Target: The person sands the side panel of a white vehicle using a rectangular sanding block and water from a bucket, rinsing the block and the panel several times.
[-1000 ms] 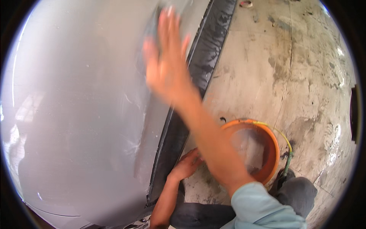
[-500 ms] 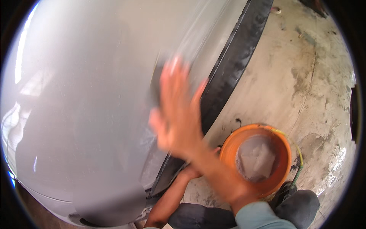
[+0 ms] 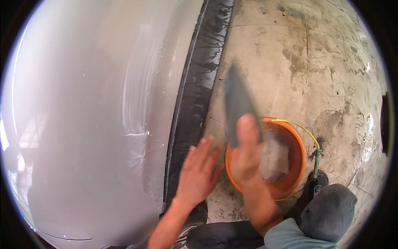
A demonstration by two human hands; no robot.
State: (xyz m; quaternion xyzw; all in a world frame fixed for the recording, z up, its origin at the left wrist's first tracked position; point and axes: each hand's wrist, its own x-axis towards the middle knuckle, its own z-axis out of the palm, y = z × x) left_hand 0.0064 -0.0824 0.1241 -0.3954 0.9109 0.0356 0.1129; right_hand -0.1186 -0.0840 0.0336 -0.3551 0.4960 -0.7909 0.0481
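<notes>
My right hand (image 3: 247, 153) grips a dark grey sheet of sandpaper (image 3: 240, 101), blurred by motion and pointing away from me. It is raised over the left rim of an orange bucket (image 3: 300, 162), which holds cloudy, greyish water with a pale shape in it. My left hand (image 3: 199, 172) is open with fingers stretched, holding nothing, between the bucket and a black trim strip (image 3: 192, 91). Left of the strip lies a wet silver car panel (image 3: 91, 103), with whitish streaks of water or suds near the trim.
A yellow and green handle (image 3: 313, 139) loops out to the bucket's right. Below it are my dark shoe (image 3: 319, 180) and bent knee (image 3: 331, 211). The stained concrete floor (image 3: 269, 62) has damp patches and stretches along the panel's right side.
My right hand has left the silver panel and moved right to the bucket, with the sandpaper lifted in it. My left hand has come out from beneath my right forearm. The view has shifted right.
</notes>
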